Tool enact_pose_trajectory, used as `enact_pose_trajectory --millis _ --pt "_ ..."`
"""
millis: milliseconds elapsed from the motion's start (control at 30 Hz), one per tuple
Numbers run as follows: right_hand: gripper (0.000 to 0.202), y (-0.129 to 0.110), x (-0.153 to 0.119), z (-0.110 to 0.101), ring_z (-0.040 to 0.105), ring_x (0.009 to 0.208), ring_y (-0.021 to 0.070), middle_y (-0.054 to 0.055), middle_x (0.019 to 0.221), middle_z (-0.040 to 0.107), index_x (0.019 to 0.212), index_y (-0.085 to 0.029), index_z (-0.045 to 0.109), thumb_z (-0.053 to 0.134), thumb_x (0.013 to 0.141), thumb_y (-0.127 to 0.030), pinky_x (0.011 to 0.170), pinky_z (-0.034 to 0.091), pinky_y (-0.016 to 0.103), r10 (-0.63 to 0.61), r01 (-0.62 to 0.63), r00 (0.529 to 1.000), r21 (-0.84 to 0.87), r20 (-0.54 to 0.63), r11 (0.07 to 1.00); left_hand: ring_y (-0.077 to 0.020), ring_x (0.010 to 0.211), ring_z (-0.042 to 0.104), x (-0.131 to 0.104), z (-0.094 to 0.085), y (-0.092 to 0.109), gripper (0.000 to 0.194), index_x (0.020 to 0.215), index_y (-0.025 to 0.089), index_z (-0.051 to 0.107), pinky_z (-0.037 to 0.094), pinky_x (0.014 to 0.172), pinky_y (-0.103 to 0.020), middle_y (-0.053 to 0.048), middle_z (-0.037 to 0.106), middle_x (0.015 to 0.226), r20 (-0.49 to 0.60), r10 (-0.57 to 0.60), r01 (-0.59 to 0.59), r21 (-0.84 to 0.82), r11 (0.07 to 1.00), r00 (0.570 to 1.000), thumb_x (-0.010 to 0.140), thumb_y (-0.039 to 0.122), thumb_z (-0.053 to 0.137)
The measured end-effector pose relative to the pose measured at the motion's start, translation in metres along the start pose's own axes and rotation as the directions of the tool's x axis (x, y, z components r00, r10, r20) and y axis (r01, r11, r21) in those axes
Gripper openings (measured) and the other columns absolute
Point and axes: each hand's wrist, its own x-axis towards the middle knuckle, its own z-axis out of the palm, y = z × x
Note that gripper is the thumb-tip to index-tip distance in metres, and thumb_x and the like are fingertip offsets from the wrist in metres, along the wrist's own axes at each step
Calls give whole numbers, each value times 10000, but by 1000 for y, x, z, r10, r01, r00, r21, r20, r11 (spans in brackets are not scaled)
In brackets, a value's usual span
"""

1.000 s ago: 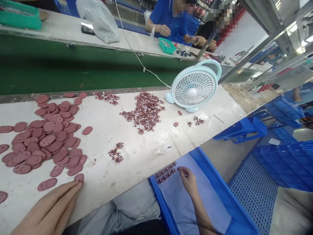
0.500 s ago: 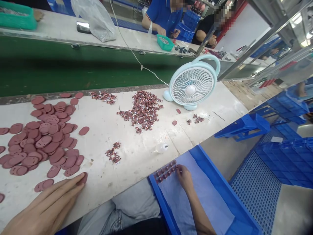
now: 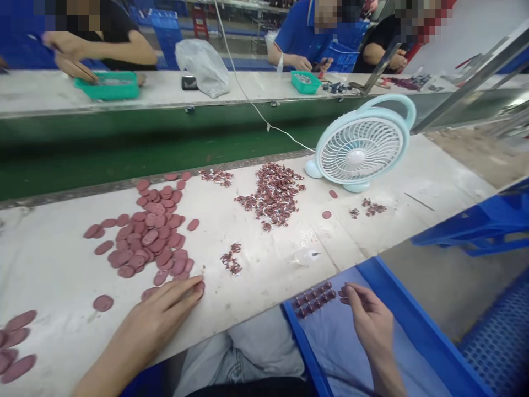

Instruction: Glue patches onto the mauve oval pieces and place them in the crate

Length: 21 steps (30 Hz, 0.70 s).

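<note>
My left hand (image 3: 163,311) rests on the table's near edge, fingers stretched together, with a reddish-brown oval piece (image 3: 200,288) at its fingertips. Beyond it lies a loose heap of similar flat oval pieces (image 3: 151,237), some with small holes. My right hand (image 3: 372,318) is above the blue tray (image 3: 425,322), pinching a small dark brown piece (image 3: 343,293). Just left of that hand, neat rows of small brown pieces (image 3: 314,300) lie on the tray's pale liner. The held piece's far side is hidden by my fingers.
A pile of small brown bow-like parts (image 3: 275,193) lies mid-table, with a smaller cluster (image 3: 231,259) nearer me. A small clear bottle with a dark tip (image 3: 306,256) lies near the tray. A light-blue fan (image 3: 359,149) stands behind. Co-workers sit at the opposite bench (image 3: 157,91).
The view has swung left, so things appear further right. My right hand has drawn slightly away from the rows with a small brown piece in its fingers. My left hand stays at the oval piece.
</note>
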Motion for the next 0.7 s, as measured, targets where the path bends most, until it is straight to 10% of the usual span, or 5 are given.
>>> enact_pose_trajectory --millis 133,267,433,500,700 --pt "313 -51 -31 19 680 606 169 20 693 731 877 -211 778 859 732 -476 549 607 268 73 -163 969 388 237 907 -261 1090 777 8 -7 0 311 1212 280 739 667 900 -363 -38 829 1254 78 90 -98 104 990 993 983 179 556" --pt "432 -95 -51 46 571 481 88 -8 658 627 1012 -152 764 828 781 -511 324 450 125 149 -734 659 587 737 340 -267 1050 773 16 -9 15 323 1193 339 767 638 912 -369 -88 829 1166 -13 -144 135 -270 954 990 909 208 684" --pt "773 -122 -40 81 645 601 58 20 911 647 1518 -132 364 678 925 -515 403 494 57 -113 -882 370 310 922 -354 -173 695 680 15 9 62 183 995 341 840 543 488 -231 -80 784 1031 117 -633 180 -983 35 765 818 343 792" --pt "651 -125 -29 91 635 608 51 -18 895 619 1500 -189 354 613 968 -460 434 512 66 -166 -875 364 276 916 -399 -120 580 609 15 18 82 225 926 323 850 399 360 -167 -73 787 1043 280 -665 81 -946 -314 693 718 409 871" --pt "271 -139 -30 95 557 479 30 -52 745 544 1125 -162 617 552 1019 -403 358 418 62 -64 -882 455 440 888 -166 -87 619 586 30 16 124 327 970 260 844 452 473 -143 -81 831 974 611 -589 -13 -688 -725 528 669 353 934"
